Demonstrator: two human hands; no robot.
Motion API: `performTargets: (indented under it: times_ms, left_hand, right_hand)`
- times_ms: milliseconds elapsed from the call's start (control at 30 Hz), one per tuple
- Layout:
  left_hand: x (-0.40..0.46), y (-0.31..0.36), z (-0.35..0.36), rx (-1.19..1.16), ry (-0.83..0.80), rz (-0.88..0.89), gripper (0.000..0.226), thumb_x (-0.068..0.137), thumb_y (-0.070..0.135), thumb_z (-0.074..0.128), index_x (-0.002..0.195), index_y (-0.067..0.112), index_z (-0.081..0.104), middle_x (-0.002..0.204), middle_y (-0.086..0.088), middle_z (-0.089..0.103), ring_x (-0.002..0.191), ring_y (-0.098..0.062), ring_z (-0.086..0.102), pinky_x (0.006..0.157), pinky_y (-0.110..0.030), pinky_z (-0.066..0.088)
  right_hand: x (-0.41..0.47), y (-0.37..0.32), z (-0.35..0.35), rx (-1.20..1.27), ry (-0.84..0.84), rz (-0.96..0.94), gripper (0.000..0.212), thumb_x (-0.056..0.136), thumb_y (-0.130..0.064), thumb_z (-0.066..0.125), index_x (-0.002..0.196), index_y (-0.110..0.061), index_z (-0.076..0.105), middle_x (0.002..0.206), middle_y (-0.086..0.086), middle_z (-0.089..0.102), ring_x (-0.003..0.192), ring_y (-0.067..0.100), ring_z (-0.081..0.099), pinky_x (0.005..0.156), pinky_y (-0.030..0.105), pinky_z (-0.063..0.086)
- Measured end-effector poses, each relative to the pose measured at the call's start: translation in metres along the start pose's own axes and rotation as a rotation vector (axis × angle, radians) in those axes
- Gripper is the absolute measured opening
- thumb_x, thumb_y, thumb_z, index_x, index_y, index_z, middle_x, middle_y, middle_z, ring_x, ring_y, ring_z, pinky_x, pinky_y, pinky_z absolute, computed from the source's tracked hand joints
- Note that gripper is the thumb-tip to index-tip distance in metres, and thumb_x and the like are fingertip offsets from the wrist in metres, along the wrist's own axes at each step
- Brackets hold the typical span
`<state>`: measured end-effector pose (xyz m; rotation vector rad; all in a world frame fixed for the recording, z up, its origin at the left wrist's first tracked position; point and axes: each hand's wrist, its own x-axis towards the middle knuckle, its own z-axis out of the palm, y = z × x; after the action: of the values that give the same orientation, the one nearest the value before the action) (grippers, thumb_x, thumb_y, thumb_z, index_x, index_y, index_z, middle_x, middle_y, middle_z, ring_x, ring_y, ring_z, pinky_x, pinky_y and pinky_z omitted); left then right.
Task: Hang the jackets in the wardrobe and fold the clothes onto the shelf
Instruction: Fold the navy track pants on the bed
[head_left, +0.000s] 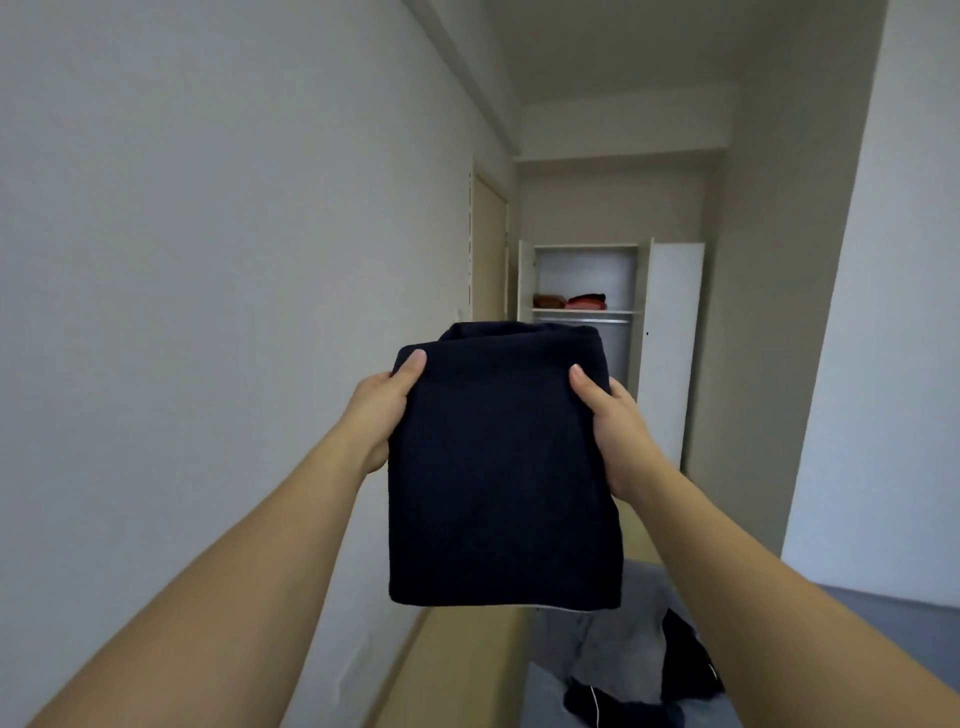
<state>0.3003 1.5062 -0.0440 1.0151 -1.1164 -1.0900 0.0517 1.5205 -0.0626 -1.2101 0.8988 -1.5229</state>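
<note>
While we hold it out w/ both arms, scene reads so:
Grip: left hand (382, 410) and right hand (615, 431) each clamp a side edge of the folded navy garment (501, 478), thumbs on top, fingers hidden under the cloth; holding it, not spread wide.
Garment: folded into a flat rectangle, held mid-air between our hands, far end rolled over, not touching any surface.
Wardrobe: straight beyond the grip, well apart, at the end of the room; wardrobe (587, 291) has both doors open, right door (672, 338) swung out white.
Shelf: inside wardrobe, above the grip's far edge; shelf (623, 311) carries folded reddish clothes (571, 300), approx two piles side by side.
Rail: metal rail (608, 320) just under the shelf.
Left of grip: plain white wall (208, 260), w/ a beige door (491, 249) further along, near the wardrobe.
Below grip: pale wood edge (467, 665) runs by the wall; beside it a grey surface (587, 644), looks like bedding, can't tell for sure.
Below right hand: dark clothes (685, 660) lie crumpled on the grey surface, one w/ thin white piping.
Right of grip: beige wall section (769, 260).
</note>
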Motion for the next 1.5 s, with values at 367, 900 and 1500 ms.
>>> performTargets:
  times_ms: [367,900,1500]
  left_hand:
    - [0.151,0.037,-0.13,0.052,0.036,0.216,0.027,0.094,0.047,0.057,0.101,0.022,0.065,0.099,0.004,0.072,0.089,-0.013,0.069,0.06,-0.023,0.055]
    - [0.517,-0.054,-0.062,0.345,0.154,0.368,0.054,0.099,0.057,0.033,0.098,0.009,0.058,0.093,-0.004,0.061,0.084,-0.02,0.058,0.071,-0.032,0.048]
    - [1.071,-0.184,0.107,0.299,-0.036,0.327,0.048,0.1,0.056,0.036,0.092,0.016,0.062,0.091,-0.001,0.063,0.085,-0.018,0.06,0.068,-0.03,0.048]
  right_hand:
    - [0.115,0.037,0.156,0.037,0.059,-0.016,0.042,0.086,-0.046,0.067,0.123,-0.028,0.058,0.114,-0.001,0.07,0.101,0.022,0.069,0.082,0.041,0.058]
    - [0.442,0.138,0.121,0.031,0.15,-0.123,0.027,0.093,-0.039,0.06,0.119,-0.038,0.052,0.117,-0.003,0.064,0.101,0.021,0.066,0.068,0.033,0.058]
    - [0.964,0.258,-0.007,-0.061,0.289,-0.141,0.015,0.095,-0.037,0.057,0.109,-0.036,0.053,0.113,-0.002,0.066,0.088,0.012,0.071,0.061,0.025,0.057]
